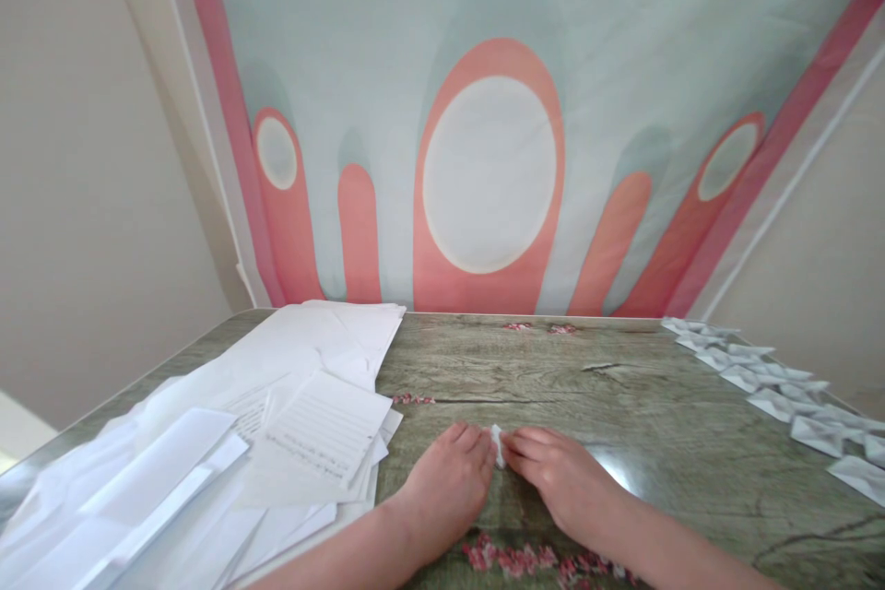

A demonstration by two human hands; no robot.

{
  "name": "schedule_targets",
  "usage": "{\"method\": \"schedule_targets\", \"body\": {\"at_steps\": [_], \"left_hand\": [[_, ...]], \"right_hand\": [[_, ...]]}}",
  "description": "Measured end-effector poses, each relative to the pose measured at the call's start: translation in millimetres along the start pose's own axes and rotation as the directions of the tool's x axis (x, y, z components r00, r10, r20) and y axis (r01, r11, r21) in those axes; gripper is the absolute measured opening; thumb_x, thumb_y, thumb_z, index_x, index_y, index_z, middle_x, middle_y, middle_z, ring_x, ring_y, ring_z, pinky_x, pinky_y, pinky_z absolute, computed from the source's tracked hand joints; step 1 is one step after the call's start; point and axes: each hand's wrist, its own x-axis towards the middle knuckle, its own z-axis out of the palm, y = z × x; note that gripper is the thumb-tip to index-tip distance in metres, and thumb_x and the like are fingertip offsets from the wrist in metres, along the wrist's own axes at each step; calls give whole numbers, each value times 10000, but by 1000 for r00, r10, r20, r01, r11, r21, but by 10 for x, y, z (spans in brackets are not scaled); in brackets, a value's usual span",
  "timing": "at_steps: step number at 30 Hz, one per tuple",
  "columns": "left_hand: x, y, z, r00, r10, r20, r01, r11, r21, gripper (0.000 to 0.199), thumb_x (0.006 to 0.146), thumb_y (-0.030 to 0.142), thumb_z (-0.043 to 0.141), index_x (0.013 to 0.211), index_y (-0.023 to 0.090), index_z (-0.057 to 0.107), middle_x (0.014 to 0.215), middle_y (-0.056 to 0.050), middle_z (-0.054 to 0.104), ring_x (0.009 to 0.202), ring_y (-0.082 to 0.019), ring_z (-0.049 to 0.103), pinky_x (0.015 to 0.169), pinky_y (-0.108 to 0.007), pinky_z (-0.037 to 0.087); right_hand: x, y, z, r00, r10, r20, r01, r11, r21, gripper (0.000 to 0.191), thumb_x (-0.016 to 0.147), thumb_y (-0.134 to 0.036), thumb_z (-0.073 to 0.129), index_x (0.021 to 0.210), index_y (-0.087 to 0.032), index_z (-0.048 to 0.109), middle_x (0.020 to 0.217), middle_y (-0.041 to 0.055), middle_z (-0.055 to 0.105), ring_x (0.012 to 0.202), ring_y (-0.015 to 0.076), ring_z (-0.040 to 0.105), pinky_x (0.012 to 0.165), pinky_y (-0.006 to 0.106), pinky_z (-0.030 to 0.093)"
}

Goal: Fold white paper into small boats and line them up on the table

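A small piece of white folded paper (497, 444) stands between my two hands, low in the middle of the head view. My left hand (453, 479) has its fingers pressed together on the paper's left side. On its right side my right hand (553, 472) closes its fingers on the same paper. Both palms face down close to the wood-patterned table (498, 359). The fingertips and the lower part of the paper are partly hidden.
Loose white sheets (277, 341), some with lines and writing, cover the table's left side. Several folded white paper shapes (778, 406) run in rows along the right edge. A patterned coral and pale green backdrop (387, 37) hangs behind the far edge.
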Motion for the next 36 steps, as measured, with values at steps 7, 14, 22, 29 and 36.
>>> {"method": "schedule_targets", "body": {"at_steps": [7, 14, 22, 29, 36], "left_hand": [[-50, -44, -28, 999, 38, 11, -37, 998, -52, 394, 850, 233, 484, 1208, 68, 497, 1209, -146, 573, 1071, -234, 518, 931, -357, 345], [-81, -50, -30, 998, 51, 34, -49, 996, -78, 444, 837, 249, 470, 1241, 63, 472, 1258, -163, 535, 1123, -244, 493, 969, -369, 322], [-82, -45, -19, 998, 47, 36, -44, 995, -86, 462, 831, 253, 470, 1253, 64, 463, 1269, -171, 524, 1135, -249, 492, 968, -378, 325], [-102, -29, -36, 998, 37, 46, -32, 995, -90, 454, 846, 242, 433, 1272, 86, 434, 1294, -162, 503, 1170, -244, 470, 980, -371, 319], [-102, -29, -73, 994, 50, 98, -41, 994, -97, 436, 830, 260, 492, 1226, 81, 463, 1328, -183, 454, 1190, -274, 452, 988, -372, 334]], "right_hand": [[6, -12, -134, 1000, -7, 11, 6, 996, 93, 314, 860, -111, 429, 1088, -170, 636, 1093, 109, 635, 1061, 198, 523, 927, 333, 419], [-5, 4, -146, 999, -33, 18, 32, 997, 68, 389, 822, -45, 414, 1142, -148, 608, 1195, 110, 596, 1123, 201, 488, 963, 340, 395], [-7, 18, -160, 998, -57, 16, 57, 997, 53, 397, 807, -73, 453, 1167, -169, 591, 1204, 109, 593, 1125, 218, 482, 960, 378, 379], [-20, -24, -257, 996, -42, 83, 36, 996, 77, 591, 719, -13, 443, 1290, -160, 476, 1255, 105, 556, 1149, 217, 465, 996, 388, 349], [-40, -94, -219, 985, 4, 172, 6, 998, -60, 546, 734, -85, 460, 1279, -65, 483, 1366, 159, 433, 1225, 281, 398, 1036, 427, 310]]}}
